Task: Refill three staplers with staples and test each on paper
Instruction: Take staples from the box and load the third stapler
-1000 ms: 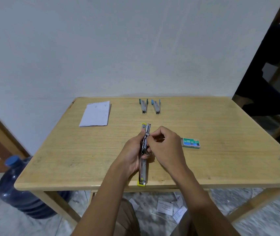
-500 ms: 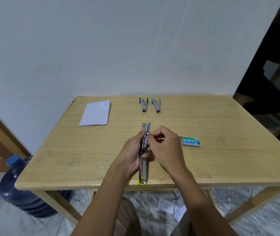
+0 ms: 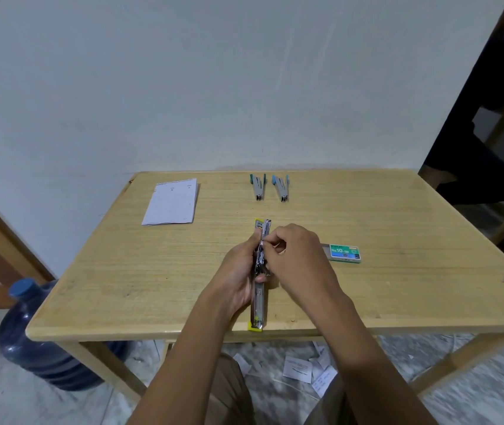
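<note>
Yellow-trimmed metal: yellow stapler (image 3: 258, 305) lies swung open flat on the table (image 3: 122, 271), directly between the two hands. Long axis runs straight away from the person, with the near end at the table's front edge and the far end just past the fingertips.

Left hand (image 3: 238, 271) grips its mid-section from the left side, fingers wrapped under and around, steadying it. Right hand (image 3: 296, 259) comes over from the right, fingers curled, thumb and forefinger pinching at the upper metal rail just beyond the left-hand grip. Can't tell whether a staple strip sits in that pinch, too small to see.

Judgement: loading step on stapler one. The coming move has to run along that long axis, since a strip must line up with the rail and not cross it. Right hand is the working one, left is only the clamp.

Staple box (image 3: 344, 252) sits just right of the right hand, apart from it, with the inner tray slid partly out toward the hand. Easy right-hand reach, none for the left.

Teal stapler (image 3: 257, 188) and blue stapler (image 3: 281, 189) lie side by side well beyond both hands, roughly parallel to the same axis, untouched.

Paper (image 3: 172, 202) is beyond and left of the left hand, so testing means a left-hand reach.
</note>
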